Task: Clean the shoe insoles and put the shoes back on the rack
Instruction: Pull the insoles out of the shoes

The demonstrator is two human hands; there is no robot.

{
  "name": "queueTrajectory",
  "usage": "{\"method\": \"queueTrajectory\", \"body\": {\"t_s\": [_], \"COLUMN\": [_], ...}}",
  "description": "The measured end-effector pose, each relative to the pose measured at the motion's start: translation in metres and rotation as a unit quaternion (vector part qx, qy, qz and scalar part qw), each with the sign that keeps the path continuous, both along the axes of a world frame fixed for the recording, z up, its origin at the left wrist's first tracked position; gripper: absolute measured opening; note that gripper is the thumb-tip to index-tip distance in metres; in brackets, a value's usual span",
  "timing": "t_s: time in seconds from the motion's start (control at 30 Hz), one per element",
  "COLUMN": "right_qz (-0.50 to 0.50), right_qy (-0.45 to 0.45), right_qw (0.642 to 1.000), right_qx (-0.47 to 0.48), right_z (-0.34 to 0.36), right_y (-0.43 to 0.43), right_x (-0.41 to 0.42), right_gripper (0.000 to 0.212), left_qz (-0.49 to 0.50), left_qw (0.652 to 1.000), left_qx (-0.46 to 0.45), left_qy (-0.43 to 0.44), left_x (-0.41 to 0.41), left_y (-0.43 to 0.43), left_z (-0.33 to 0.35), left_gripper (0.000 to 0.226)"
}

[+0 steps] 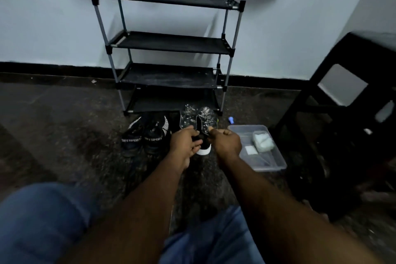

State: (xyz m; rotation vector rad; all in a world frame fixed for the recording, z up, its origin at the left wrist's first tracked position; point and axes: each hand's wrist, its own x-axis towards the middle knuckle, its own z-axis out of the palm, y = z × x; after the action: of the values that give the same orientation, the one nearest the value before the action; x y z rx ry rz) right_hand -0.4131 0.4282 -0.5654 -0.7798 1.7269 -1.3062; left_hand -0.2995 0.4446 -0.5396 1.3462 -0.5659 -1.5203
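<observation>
Both arms stretch toward the black four-shelf metal rack point(171, 46). The left hand point(185, 142) pinches a grey speckled insole point(188, 119) and the right hand point(226, 142) pinches the twin insole point(206, 118), both by the rack's foot.

A room in a home, it seems: a black fabric-shelved shoe rack point(171, 43) stands against a pale painted wall point(53, 28) with dark skirting point(42, 67). Sneakers point(141, 137) sit on the speckled floor point(64, 113) (dimly lit), near a plastic stool point(368, 49) and a clear tub point(278, 163).

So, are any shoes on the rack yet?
Off. The rack shows no shoes; the sport shoes sit on the floor before it.
</observation>
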Motion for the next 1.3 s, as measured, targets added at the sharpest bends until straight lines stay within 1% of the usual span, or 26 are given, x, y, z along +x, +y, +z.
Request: {"method": "queueTrajectory", "body": {"t_s": [0.13,0.23,0.4,0.47,0.57,0.63,0.73,0.8,0.83,0.87,0.9,0.93,0.97,1.0,1.07,1.1,1.13,1.2,1.27,1.3], "right_qz": [-0.002,-0.005,0.020,0.033,0.041,0.044,0.032,0.018,0.008,0.004,-0.004,-0.015,-0.028,-0.025,0.007,0.015,0.035,0.039,0.060,0.072], "right_qy": [0.037,0.051,0.064,0.066,0.079,0.071,0.051,0.028,0.026,0.035,0.044,0.052,0.054,0.048,0.007,-0.020,-0.025,-0.055,-0.081,-0.082], "right_qw": [0.999,0.999,0.998,0.997,0.995,0.994,0.990,0.988,0.988,0.985,0.984,0.980,0.978,0.975,0.970,0.965,0.958,0.951,0.943,0.940], "right_qx": [0.001,-0.013,0.001,0.010,0.043,0.074,0.125,0.148,0.153,0.167,0.174,0.193,0.198,0.217,0.242,0.261,0.283,0.300,0.317,0.324], "right_z": [0.014,0.021,0.023,0.022,-0.001,-0.032,-0.109,-0.107,-0.100,-0.102,-0.107,-0.110,-0.112,-0.115,-0.123,-0.129,-0.136,-0.151,-0.161,-0.158], "right_y": [0.037,0.054,0.075,0.084,0.091,0.092,0.078,0.095,0.104,0.107,0.107,0.107,0.105,0.103,0.093,0.086,0.081,0.071,0.067,0.068], "right_x": [0.004,0.006,0.017,0.022,0.029,0.035,0.033,0.042,0.045,0.045,0.044,0.042,0.038,0.036,0.033,0.031,0.031,0.026,0.023,0.025], "right_gripper": [0.039,0.037,0.039,0.035,0.029,0.026,0.041,0.048,0.048,0.041,0.030,0.024,0.023,0.023,0.018,0.016,0.019,0.019,0.025,0.025], "left_qz": [-0.016,-0.027,-0.039,-0.042,-0.046,-0.040,-0.031,-0.022,-0.020,-0.017,-0.014,-0.010,-0.006,0.000,0.006,0.005,0.003,-0.017,-0.043,-0.052], "left_qw": [1.000,1.000,0.999,0.999,0.998,0.998,0.995,0.992,0.991,0.989,0.987,0.985,0.983,0.981,0.977,0.975,0.975,0.974,0.972,0.971], "left_qx": [-0.003,-0.002,0.000,0.012,0.033,0.049,0.091,0.119,0.134,0.146,0.159,0.170,0.180,0.192,0.213,0.221,0.224,0.227,0.226,0.221], "left_qy": [-0.001,0.000,0.006,0.008,0.006,0.005,0.008,0.020,0.023,0.027,0.029,0.031,0.029,0.028,0.019,0.012,0.010,0.001,-0.040,-0.079], "left_x": [0.005,0.010,0.017,0.018,0.020,0.024,0.028,0.029,0.029,0.029,0.028,0.027,0.026,0.024,0.022,0.022,0.022,0.020,0.017,0.017], "left_y": [0.043,0.062,0.087,0.094,0.099,0.102,0.107,0.114,0.116,0.118,0.119,0.120,0.121,0.120,0.118,0.116,0.115,0.112,0.108,0.106], "left_z": [0.012,0.014,0.010,0.006,-0.008,-0.023,-0.059,-0.083,-0.095,-0.106,-0.115,-0.123,-0.129,-0.135,-0.147,-0.153,-0.158,-0.169,-0.180,-0.185], "left_gripper": [0.038,0.037,0.036,0.033,0.022,0.021,0.027,0.034,0.036,0.038,0.038,0.037,0.033,0.028,0.019,0.019,0.018,0.017,0.014,0.013]}}
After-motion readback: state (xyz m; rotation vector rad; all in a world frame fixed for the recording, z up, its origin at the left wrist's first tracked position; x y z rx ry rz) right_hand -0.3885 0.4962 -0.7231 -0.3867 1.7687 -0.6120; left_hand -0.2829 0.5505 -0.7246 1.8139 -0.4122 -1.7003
